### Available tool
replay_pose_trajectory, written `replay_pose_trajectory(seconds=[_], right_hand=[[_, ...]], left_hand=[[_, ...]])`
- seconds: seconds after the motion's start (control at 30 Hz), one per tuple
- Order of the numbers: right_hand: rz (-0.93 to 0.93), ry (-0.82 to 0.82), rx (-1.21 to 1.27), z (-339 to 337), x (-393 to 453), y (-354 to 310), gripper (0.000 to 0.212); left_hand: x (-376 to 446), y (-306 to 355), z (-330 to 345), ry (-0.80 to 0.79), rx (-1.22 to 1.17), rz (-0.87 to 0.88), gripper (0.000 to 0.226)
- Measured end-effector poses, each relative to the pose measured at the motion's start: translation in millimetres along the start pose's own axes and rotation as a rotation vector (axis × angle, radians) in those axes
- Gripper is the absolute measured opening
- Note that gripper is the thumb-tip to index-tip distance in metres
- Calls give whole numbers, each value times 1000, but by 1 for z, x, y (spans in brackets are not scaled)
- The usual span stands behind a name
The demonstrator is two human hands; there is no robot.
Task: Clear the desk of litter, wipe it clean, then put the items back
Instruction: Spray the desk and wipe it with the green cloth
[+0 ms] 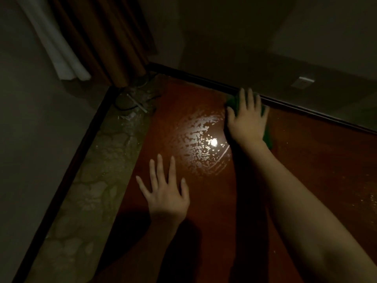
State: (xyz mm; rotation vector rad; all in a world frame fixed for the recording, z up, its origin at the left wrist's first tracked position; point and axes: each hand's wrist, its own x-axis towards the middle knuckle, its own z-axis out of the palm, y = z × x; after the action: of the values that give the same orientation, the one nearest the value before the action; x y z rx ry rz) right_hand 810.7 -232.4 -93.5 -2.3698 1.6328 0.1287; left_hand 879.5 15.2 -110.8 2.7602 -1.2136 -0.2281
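Under the flat, spread right hand (247, 119) a green cloth (268, 135) lies mostly hidden on the desk (306, 160).

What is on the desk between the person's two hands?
In the head view, only wet desk with a bright light reflection lies between the left hand and right hand.

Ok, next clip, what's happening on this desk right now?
A person is wiping the reddish desk. The right hand presses a green cloth flat against the surface near the back edge, and the left hand rests open on the desk. Wet streaks shine beside the cloth. Small litter lies in the far-left corner.
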Motion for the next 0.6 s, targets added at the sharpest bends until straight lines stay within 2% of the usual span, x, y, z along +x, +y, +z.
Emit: replay_pose_trajectory(seconds=[0.07, 0.2, 0.27, 0.33, 0.4, 0.43, 0.53, 0.6], right_hand=[[-129, -9, -27, 3, 10, -29, 63], [-544, -50, -107, 17, -30, -64, 61], [-726, -111, -118, 24, -72, -47, 61], [-816, -168, -147, 27, -109, -12, 61], [-768, -150, -170, 24, -123, 27, 60], [-668, -112, -158, 19, -119, 41, 60], [-204, -35, -84, 9, -85, 43, 59], [-35, -1, -48, 8, -62, 21, 61]], left_hand=[[0, 0, 0, -4, -7, 0, 61], [-1, -1, -1, -23, -2, 3, 61], [-1, -1, -2, -42, -3, 6, 61], [-2, -2, -4, -68, -21, 5, 61], [-3, -2, -5, -80, -47, 4, 63], [-3, -2, -5, -82, -55, 3, 63], [-4, -2, -6, -87, -73, 0, 64], [-5, -3, -8, -87, -91, 6, 63]])
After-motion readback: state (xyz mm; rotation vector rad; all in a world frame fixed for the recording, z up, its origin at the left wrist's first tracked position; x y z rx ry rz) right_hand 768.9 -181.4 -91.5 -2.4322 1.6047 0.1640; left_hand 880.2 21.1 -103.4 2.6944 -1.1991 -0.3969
